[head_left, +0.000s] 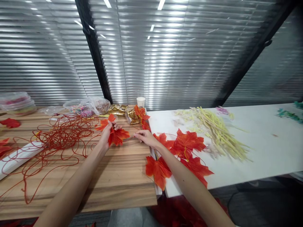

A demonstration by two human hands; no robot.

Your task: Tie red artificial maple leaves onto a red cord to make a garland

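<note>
My left hand [109, 134] is closed around red-orange artificial maple leaves [119, 136] above the wooden table; some of its fingers are hidden behind them. A thin cord [129, 139] runs from these leaves to my right hand [145, 137], whose thumb and forefinger pinch it. Beyond and beside my right forearm, more maple leaves [188, 143] are strung along the cord and lie on the white table. One leaf [158, 170] droops over the gap between the tables. To the left of my left hand spreads a loose tangle of red cord [62, 134].
Yellow strips [217, 134] lie heaped on the white table [265, 151]. Gold packets [132, 116], a paper cup [140, 101], plastic bags [100, 105] and lidded tubs [17, 103] line the back of the wooden table [127, 179]. A white bar [21, 157] lies at left. Blinds stand behind.
</note>
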